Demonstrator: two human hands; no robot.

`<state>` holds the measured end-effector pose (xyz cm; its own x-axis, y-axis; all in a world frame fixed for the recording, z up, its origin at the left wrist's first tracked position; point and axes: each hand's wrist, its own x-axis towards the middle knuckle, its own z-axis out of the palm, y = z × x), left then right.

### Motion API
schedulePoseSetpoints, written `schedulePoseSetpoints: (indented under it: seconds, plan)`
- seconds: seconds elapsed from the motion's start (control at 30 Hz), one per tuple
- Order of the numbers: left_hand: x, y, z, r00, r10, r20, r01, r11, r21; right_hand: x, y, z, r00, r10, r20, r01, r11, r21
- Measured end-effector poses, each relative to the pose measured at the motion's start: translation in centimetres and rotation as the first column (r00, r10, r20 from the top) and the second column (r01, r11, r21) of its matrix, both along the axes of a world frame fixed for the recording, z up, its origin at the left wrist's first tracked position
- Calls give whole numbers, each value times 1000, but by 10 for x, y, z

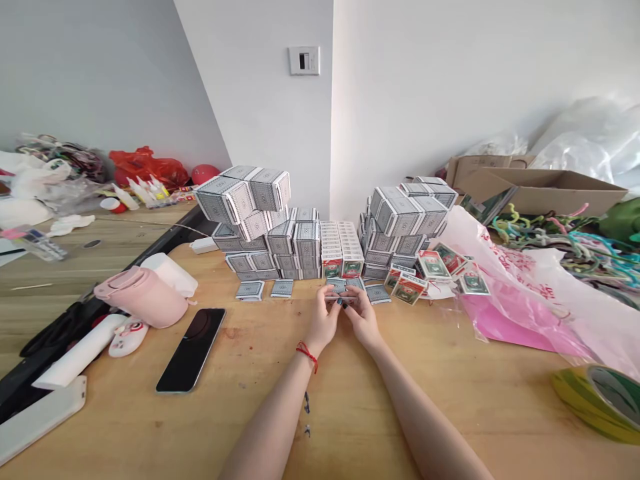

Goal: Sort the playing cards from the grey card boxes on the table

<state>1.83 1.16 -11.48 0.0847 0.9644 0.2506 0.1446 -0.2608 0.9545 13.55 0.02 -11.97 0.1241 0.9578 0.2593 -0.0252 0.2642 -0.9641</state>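
Observation:
My left hand (324,319), with a red string bracelet at the wrist, and my right hand (362,320) meet at the middle of the table. Their thumbs and fingers close around the two ends of a thin pack of playing cards (340,297), mostly covered by the fingers. Just beyond the fingertips lie small piles of patterned-back cards (336,284). More low piles lie to the left (250,291) and right (378,294). Behind stand boxed card packs (342,243) in two columns, between a tall left stack of card decks (270,243) and a right stack (400,220).
Loose card boxes (410,288) lie right of the hands, near a pink-and-white plastic bag (520,287). Yellow tape (600,400) sits at the right front. Left are a phone (191,350), a pink cup (150,297) and a mouse (129,337). A cardboard box (545,190) stands at the back right.

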Motion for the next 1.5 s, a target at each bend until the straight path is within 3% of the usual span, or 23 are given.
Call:
schedulePoseSetpoints:
  seconds: [0.17,0.33,0.43,0.53,0.67,0.83,1.03,1.23,1.5]
  plan:
    - [12,-6,-1,1000,-5,-16,6,999,44,1,-3,8,993,-117,6,117,993,19]
    - [9,-1,1,997,46,-55,-46,999,6,0,0,3,975,-105,195,110,994,-15]
    - [0,3,2,998,11,-69,-13,999,-31,2,4,-4,946,-181,270,193,981,-19]
    - [-10,5,4,993,-31,-118,26,999,-45,8,7,-10,940,-253,231,262,965,-11]
    - [-19,12,7,992,-75,-105,64,992,-105,18,10,-13,943,-316,101,327,938,-119]
    - [-24,23,6,998,-58,-14,54,981,-187,23,11,-9,964,-267,-21,256,940,-225]
    - [-27,26,5,999,-31,-39,25,990,-136,23,10,-7,965,-262,-8,249,927,-281]
    - [-27,26,6,997,-27,-72,19,995,-102,22,12,-7,964,-265,4,257,932,-255]
    - [-37,31,9,958,168,-232,-171,985,8,20,13,-5,974,-211,-77,182,941,-285]
